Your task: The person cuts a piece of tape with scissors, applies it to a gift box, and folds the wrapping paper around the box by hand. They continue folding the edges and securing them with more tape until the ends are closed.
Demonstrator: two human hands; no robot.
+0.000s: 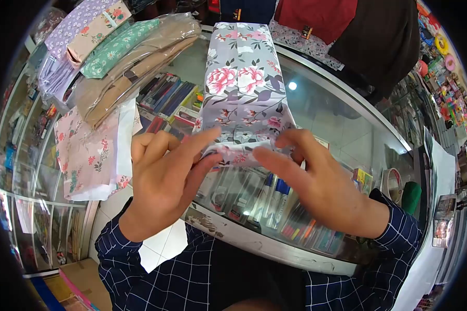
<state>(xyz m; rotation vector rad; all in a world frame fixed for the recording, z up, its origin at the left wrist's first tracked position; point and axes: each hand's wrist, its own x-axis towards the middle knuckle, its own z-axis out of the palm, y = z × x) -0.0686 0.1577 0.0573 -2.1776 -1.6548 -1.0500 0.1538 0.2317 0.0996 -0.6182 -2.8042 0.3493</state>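
Observation:
A long parcel in grey wrapping paper (246, 78) with pink and white roses lies on the glass counter, pointing away from me. At its near end the paper stands loose and partly folded, its pale inner side showing along the edge. My left hand (163, 181) is closed on the left corner of this end, thumb below and index finger above. At the right corner, my right hand (316, 179) has its thumb on the folded edge and its fingers curled round the side. What the parcel contains is hidden by the paper.
Under the glass counter (327, 103) lie pens and boxed stationery. Folded fabrics in plastic (140, 67) are heaped at the left, above a floral paper sheet (85, 155). Dark and red cloths (316, 20) lie at the back. A tape roll (392, 181) stands at the right.

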